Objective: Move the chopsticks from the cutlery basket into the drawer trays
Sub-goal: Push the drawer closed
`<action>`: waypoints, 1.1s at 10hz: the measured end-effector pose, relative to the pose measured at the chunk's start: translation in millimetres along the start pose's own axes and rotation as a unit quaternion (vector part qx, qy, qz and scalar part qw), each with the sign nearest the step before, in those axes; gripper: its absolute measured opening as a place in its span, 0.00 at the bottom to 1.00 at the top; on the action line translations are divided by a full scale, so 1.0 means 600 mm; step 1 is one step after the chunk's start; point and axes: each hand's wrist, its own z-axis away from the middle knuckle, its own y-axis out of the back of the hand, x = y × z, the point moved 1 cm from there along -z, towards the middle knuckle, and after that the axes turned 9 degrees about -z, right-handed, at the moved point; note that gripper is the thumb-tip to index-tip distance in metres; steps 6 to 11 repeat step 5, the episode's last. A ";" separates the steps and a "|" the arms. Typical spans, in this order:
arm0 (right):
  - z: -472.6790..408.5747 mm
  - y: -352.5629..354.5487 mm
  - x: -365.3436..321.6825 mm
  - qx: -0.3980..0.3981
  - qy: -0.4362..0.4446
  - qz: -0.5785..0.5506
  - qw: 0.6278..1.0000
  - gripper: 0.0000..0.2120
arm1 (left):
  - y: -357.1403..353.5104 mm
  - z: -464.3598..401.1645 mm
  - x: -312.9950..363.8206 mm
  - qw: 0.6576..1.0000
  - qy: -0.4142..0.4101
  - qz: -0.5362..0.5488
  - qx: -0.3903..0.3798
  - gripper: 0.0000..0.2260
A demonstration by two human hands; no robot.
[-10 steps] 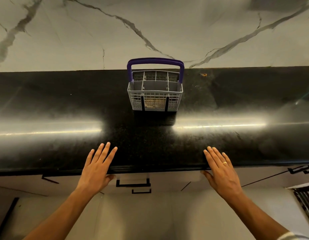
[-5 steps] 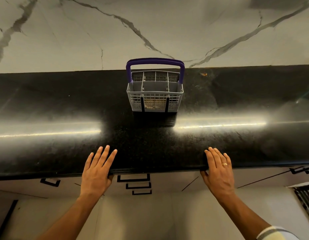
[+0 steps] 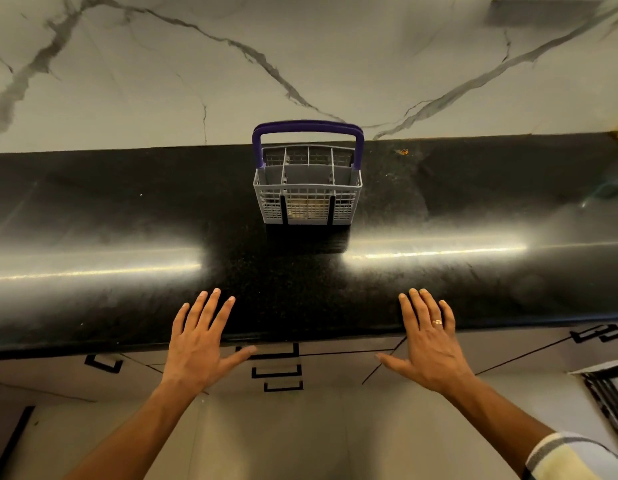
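A grey cutlery basket (image 3: 307, 199) with a purple handle stands on the black countertop (image 3: 127, 209), near the back wall. No chopsticks show above its rim; something pale shows through the front mesh. My left hand (image 3: 200, 341) lies flat and open over the counter's front edge, left of the basket's line. My right hand (image 3: 429, 344), with a ring, lies flat and open over the same edge to the right. Both hands hold nothing. Shut drawers with black handles (image 3: 276, 370) sit below the counter between my hands.
A white marbled wall (image 3: 300, 64) rises behind the counter. More cabinet fronts with black handles (image 3: 593, 333) run under the counter to the left and right. A dark slatted thing (image 3: 605, 396) sits low at the right edge.
Both hands have spread their thumbs outward and stayed at the counter's front edge. The view has shifted slightly, showing more drawer handles below. The basket has not moved.
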 end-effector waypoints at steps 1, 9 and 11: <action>0.002 0.018 -0.016 0.013 -0.002 -0.046 0.999 0.48 | 0.011 0.002 0.010 1.000 0.002 0.020 0.015 0.39; -0.110 0.120 -0.134 0.146 0.028 -0.123 0.981 0.36 | 0.180 -0.119 0.063 0.989 0.057 0.057 0.125 0.35; -0.110 0.120 -0.134 0.146 0.028 -0.123 0.981 0.36 | 0.180 -0.119 0.063 0.989 0.057 0.057 0.125 0.35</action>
